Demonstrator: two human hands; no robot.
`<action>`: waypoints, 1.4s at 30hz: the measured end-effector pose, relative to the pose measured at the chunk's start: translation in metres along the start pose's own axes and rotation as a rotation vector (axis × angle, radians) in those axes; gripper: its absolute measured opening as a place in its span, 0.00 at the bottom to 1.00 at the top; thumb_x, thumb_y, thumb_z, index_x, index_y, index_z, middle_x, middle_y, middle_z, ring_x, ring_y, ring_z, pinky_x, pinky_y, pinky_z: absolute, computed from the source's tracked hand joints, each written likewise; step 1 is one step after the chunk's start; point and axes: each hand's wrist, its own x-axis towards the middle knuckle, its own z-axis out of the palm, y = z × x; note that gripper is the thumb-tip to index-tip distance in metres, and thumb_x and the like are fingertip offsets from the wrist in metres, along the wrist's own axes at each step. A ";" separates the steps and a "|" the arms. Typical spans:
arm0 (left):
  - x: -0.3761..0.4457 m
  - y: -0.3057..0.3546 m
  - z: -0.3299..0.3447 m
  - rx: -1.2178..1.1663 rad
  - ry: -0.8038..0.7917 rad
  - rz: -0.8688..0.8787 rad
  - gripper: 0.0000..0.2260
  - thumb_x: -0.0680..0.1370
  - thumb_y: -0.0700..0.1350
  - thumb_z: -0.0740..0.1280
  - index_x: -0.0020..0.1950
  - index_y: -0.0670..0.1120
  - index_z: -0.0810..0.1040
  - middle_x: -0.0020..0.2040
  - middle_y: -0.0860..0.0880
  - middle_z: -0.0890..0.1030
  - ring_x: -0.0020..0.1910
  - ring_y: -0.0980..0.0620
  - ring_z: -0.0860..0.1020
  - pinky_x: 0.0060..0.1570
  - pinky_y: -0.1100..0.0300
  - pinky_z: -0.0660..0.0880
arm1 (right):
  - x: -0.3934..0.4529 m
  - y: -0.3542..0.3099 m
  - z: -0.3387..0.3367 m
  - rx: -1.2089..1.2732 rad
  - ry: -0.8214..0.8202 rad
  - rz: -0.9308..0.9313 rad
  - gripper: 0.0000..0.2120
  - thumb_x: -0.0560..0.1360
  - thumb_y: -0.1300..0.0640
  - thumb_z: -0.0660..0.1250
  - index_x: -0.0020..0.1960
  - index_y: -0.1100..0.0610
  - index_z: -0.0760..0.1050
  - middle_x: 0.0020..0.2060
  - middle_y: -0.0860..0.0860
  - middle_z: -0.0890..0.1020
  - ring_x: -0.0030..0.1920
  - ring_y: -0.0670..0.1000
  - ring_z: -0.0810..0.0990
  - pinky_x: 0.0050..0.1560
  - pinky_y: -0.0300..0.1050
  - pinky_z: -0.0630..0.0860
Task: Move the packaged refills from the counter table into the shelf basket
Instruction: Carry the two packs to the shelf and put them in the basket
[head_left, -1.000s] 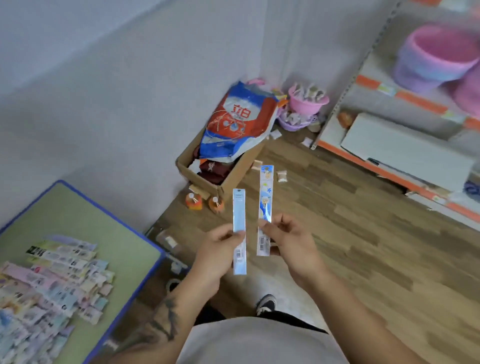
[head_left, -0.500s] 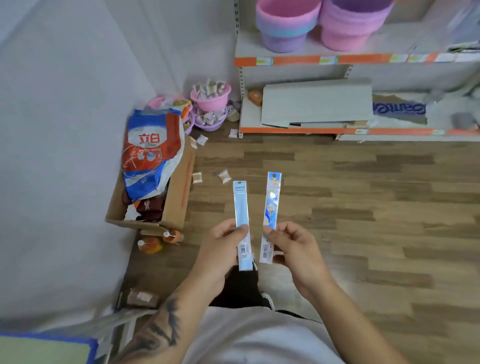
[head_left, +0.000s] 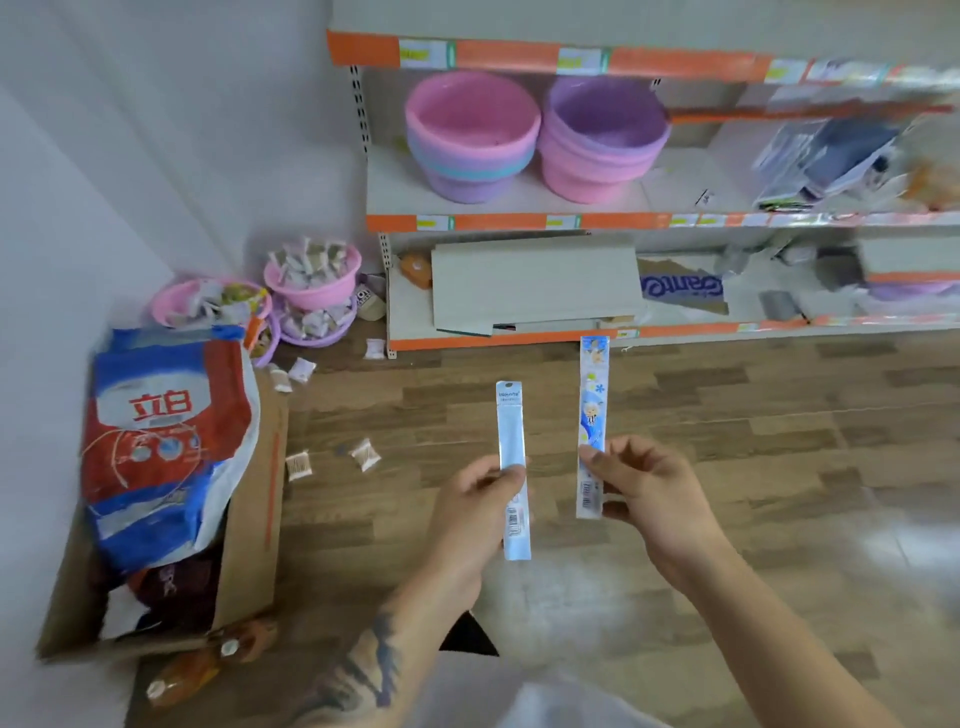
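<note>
Two packaged refills held upright above the wooden floor (head_left: 727, 467), long axes near vertical, hanging-hole ends pointing toward the shelf (head_left: 519, 222). The left hand (head_left: 470, 512) pinches the plain blue refill (head_left: 511, 467) below its midpoint, thumb across the front. The right hand (head_left: 649, 493) pinches the cartoon-printed refill (head_left: 593, 410) likewise, remaining fingers loosely spread. Barcoded ends hang below each grip. Pink and purple baskets (head_left: 472, 135) stand on the shelf, seemingly stacked.

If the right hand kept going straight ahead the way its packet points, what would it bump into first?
Probably the grey board on the bottom shelf; the right hand has only bare floor before it, though depth is unclear.
</note>
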 end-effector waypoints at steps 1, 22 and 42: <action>0.012 0.014 0.000 -0.004 -0.010 0.004 0.03 0.80 0.48 0.72 0.49 0.54 0.86 0.50 0.44 0.86 0.48 0.45 0.85 0.56 0.46 0.80 | 0.010 -0.012 0.009 0.004 0.000 -0.020 0.08 0.77 0.57 0.74 0.45 0.61 0.79 0.38 0.54 0.83 0.39 0.53 0.81 0.47 0.55 0.80; 0.191 0.301 0.094 -0.073 0.047 0.451 0.07 0.83 0.41 0.67 0.53 0.47 0.85 0.42 0.46 0.86 0.41 0.41 0.85 0.49 0.39 0.83 | 0.226 -0.251 0.009 0.283 -0.194 -0.324 0.10 0.76 0.55 0.72 0.47 0.63 0.81 0.42 0.61 0.85 0.40 0.57 0.83 0.44 0.54 0.79; 0.219 0.573 0.231 -0.276 -0.075 1.004 0.11 0.74 0.49 0.75 0.55 0.49 0.87 0.36 0.41 0.78 0.33 0.45 0.75 0.29 0.56 0.71 | 0.368 -0.535 -0.036 0.323 -0.426 -0.912 0.13 0.77 0.47 0.75 0.45 0.58 0.82 0.39 0.67 0.81 0.32 0.65 0.78 0.29 0.58 0.79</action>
